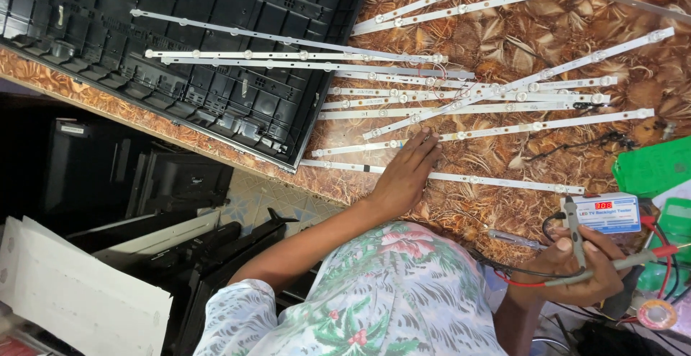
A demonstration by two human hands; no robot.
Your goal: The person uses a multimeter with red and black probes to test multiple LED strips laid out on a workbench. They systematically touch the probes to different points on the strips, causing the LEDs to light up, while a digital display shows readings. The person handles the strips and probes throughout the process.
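While the left hand [409, 172] presses flat, fingers together, on a white LED backlight strip [504, 132] on the patterned table [504, 39], the right hand [576, 266] clamps two test probes [586, 251] beside a small backlight tester [603, 213].

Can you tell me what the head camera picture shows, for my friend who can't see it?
A person's left hand presses flat on a white light strip, one of many long strips spread over a brown patterned table. Their right hand holds two thin test probes beside a small white tester box. A black panel lies upper left.
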